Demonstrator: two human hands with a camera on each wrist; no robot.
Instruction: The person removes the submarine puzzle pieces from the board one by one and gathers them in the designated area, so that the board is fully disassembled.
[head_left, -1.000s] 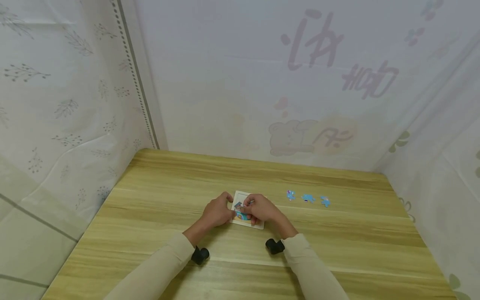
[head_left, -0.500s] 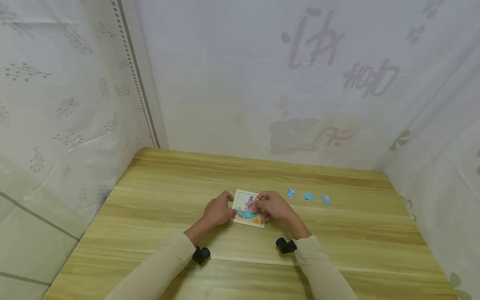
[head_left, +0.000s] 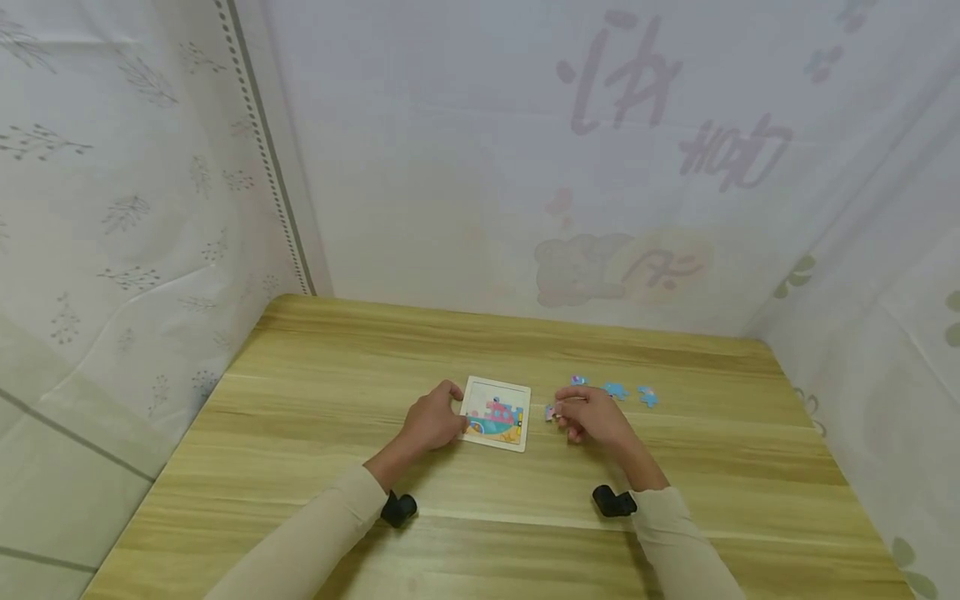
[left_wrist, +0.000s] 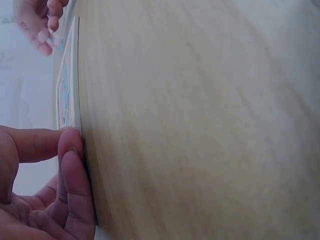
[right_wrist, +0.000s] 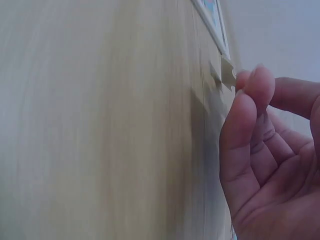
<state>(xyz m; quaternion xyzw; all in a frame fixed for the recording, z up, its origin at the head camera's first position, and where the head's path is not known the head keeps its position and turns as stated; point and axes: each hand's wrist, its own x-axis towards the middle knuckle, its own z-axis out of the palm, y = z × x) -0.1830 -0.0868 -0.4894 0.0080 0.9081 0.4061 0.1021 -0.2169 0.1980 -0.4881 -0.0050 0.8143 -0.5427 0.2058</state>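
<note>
A small square puzzle board (head_left: 498,448) with a pale frame lies on the table. Its lower part shows a teal, orange and pink picture; the upper part of the tray is bare. My left hand (head_left: 431,421) holds the board's left edge between thumb and fingers, seen close up in the left wrist view. To the right of the board my right hand (head_left: 600,415) pinches a pinkish puzzle piece (head_left: 551,412) between thumb and fingertips. In the right wrist view this piece (right_wrist: 227,71) is just above the tabletop, edge toward the camera.
Behind the right hand lie loose blue puzzle pieces: one with a purple spot (head_left: 578,380), a middle one (head_left: 616,390) partly covered by the hand, and one at right (head_left: 648,397). The wooden table (head_left: 375,342) meets patterned cloth walls at its back and sides.
My right hand has moved right, from over the board to beside it, with the pinkish piece in its fingers. More of the board's picture shows. My left hand stays at the board's edge.
</note>
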